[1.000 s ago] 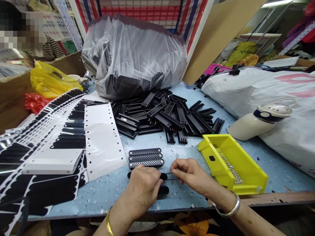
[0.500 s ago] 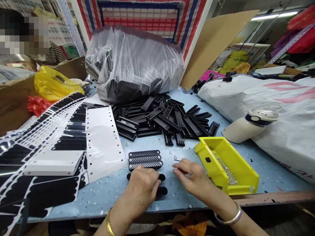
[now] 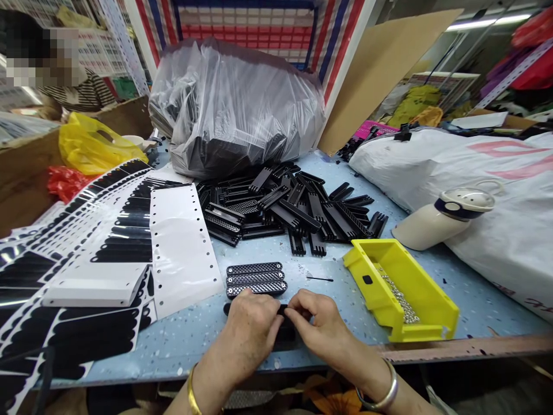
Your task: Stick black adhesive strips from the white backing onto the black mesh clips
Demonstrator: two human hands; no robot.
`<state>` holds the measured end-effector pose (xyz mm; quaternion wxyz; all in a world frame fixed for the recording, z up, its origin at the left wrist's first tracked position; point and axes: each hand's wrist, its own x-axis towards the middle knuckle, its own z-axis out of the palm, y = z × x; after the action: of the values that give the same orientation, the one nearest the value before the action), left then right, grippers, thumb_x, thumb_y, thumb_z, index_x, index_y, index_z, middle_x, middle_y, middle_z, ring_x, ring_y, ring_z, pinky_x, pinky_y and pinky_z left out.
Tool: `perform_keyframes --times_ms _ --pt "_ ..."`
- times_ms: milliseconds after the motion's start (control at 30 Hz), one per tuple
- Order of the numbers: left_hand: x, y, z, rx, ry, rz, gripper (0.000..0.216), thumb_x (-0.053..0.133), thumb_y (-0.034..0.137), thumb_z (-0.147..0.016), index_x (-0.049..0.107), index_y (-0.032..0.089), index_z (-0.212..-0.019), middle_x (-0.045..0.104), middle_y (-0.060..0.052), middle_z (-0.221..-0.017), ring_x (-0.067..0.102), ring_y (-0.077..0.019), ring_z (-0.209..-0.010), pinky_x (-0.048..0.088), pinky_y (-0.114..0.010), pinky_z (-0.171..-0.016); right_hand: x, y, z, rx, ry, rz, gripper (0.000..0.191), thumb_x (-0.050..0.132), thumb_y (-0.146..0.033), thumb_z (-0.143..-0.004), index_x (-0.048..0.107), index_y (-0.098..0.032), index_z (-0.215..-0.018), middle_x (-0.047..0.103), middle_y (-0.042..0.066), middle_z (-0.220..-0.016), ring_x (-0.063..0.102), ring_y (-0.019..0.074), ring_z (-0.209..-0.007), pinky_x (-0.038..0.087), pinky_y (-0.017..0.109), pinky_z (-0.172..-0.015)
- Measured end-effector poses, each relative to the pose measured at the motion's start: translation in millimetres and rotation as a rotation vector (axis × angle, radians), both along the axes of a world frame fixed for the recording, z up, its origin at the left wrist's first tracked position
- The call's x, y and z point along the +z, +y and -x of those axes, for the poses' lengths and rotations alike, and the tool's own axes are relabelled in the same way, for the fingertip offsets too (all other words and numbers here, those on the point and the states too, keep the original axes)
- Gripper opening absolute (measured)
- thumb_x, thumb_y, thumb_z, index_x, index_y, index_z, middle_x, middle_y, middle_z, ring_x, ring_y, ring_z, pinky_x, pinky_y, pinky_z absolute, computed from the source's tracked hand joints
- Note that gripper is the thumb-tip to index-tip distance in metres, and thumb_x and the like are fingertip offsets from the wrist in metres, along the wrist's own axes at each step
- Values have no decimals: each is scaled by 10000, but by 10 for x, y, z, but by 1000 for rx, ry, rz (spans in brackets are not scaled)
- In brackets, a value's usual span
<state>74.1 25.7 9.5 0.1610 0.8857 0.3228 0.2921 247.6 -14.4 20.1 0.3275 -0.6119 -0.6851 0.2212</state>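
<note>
My left hand (image 3: 254, 320) is closed over a flat black strip with rounded ends (image 3: 227, 309), covering its middle. Thumb and forefinger of my right hand (image 3: 317, 320) are pinched at that strip's right end; anything small between them is hidden. Nearer the table's front edge, another black strip (image 3: 285, 340) shows partly under my hands. Just beyond them lie three black textured strips (image 3: 254, 279) side by side, with silvery round bits at their ends. A thin black stick (image 3: 319, 279) rests on the table past my right hand.
A yellow bin (image 3: 425, 305) with small silvery pieces (image 3: 400, 297) stands right. Behind is a heap of black slotted parts (image 3: 280, 207) before a plastic-wrapped bundle (image 3: 237, 109). Sheets of black stickers (image 3: 95, 340) cover the left; a cream bottle (image 3: 432, 227) leans against a white sack (image 3: 496, 230).
My right hand has moved left from beside the thin black stick to the strip's right end, leaving the stick uncovered on the table. My left hand has stayed on the strip.
</note>
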Motion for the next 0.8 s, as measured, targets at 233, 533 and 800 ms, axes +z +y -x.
perform_keyframes --times_ms 233,533,800 --pt "98 -1 315 32 -244 -147 191 525 38 -864 639 180 -805 749 -77 -848 673 -224 -738 442 -339 -636 13 77 3 -48 103 149 213 511 -296 -768 552 -210 -578 544 -11 -507 503 137 -479 374 240 -471" --pt "14 13 334 -2 -126 -207 250 477 32 -891 649 174 -778 688 -54 -679 568 -203 -629 364 -353 -609 143 120 68 -65 139 176 226 519 -342 -728 512 -221 -537 495 -21 -480 453 128 -457 351 236 -444" --pt "-31 40 349 -68 -146 -164 288 440 -3 -902 641 166 -786 682 -57 -709 570 -193 -660 391 -342 -630 191 153 74 -62 186 157 236 525 -320 -737 500 -220 -524 487 -26 -480 444 124 -472 361 231 -455"
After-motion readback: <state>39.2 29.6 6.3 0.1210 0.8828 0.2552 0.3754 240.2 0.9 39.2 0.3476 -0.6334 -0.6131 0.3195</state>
